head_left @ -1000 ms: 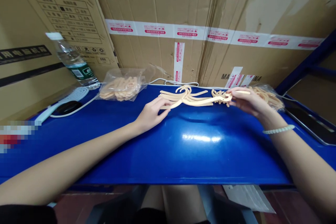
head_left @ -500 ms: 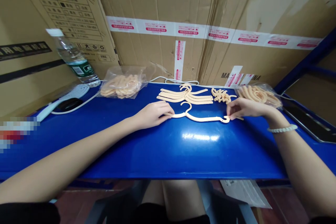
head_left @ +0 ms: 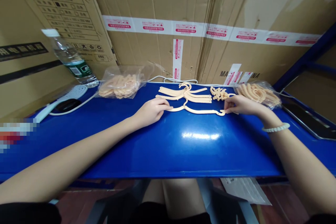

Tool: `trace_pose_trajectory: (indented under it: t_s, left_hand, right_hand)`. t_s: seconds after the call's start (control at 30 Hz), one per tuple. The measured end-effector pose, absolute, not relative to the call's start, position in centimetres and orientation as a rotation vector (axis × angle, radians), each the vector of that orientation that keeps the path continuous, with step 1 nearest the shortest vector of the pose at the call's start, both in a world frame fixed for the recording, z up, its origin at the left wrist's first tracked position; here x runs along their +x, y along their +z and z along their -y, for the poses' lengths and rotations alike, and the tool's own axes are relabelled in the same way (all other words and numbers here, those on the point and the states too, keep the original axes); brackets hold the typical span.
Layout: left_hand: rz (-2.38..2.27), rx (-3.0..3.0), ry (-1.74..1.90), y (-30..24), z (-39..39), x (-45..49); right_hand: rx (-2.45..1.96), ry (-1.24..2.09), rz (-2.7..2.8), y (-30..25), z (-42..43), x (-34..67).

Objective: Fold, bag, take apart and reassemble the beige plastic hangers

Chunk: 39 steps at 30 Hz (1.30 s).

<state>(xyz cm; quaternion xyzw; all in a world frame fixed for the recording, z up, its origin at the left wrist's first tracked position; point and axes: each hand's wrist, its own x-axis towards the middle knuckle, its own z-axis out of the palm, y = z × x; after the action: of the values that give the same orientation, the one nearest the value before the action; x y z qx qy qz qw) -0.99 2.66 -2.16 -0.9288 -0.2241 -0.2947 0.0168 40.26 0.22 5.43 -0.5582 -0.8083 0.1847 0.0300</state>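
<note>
A cream plastic clothes hanger [head_left: 201, 111] lies across the blue table between my hands. My left hand [head_left: 154, 110] is closed, pinching the hanger's left end between thumb and fingers. At the other end, beside a small curled hook, my right hand [head_left: 240, 105] is closed with its fingertips on the tip. A thin cream bit shows below the right fingers, and what it belongs to is hidden. Just behind lies a stack of similar hangers [head_left: 170, 92], whose front edge meets the held hanger's top hook. A pile of small cream hook pieces [head_left: 218, 93] sits right of the stack.
Clear bags of cream parts stand at the left [head_left: 119, 85] and right [head_left: 258, 94]. A water bottle [head_left: 75, 64], a pale blue handled object [head_left: 64, 98] and a black oval object [head_left: 68, 105] are on the left. A dark phone-like slab [head_left: 311, 120] lies right. Cardboard boxes [head_left: 157, 3] wall the back.
Both hands have slid the hanger a little away from me, so its top hook now reaches the stack. The right hand has shifted slightly left and back along with it.
</note>
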Motion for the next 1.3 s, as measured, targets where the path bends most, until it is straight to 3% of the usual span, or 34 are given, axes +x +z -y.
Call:
trace_pose_trajectory:
  t_s: [0.5, 0.67, 0.8, 1.3]
  left_hand:
    - [0.811, -2.887, -0.827, -2.3, -2.5, -0.7]
    - [0.821, -2.886, -0.825, -2.1, -2.2, -0.6]
    - [0.849, -2.897, -0.823, -2.1, -2.0, -0.5]
    - [0.734, -2.889, -0.867, -2.1, -1.9, -0.5]
  right_hand:
    - [-1.767, 0.265, 2.458, 5.1, 0.0, 40.0]
    - [-1.305, -0.069, 2.482, 4.6, 1.2, 35.9]
    - [-1.041, -0.046, 2.640, 3.8, 2.0, 32.5]
    - [-1.206, -0.093, 2.635, 1.6, 0.1, 33.3]
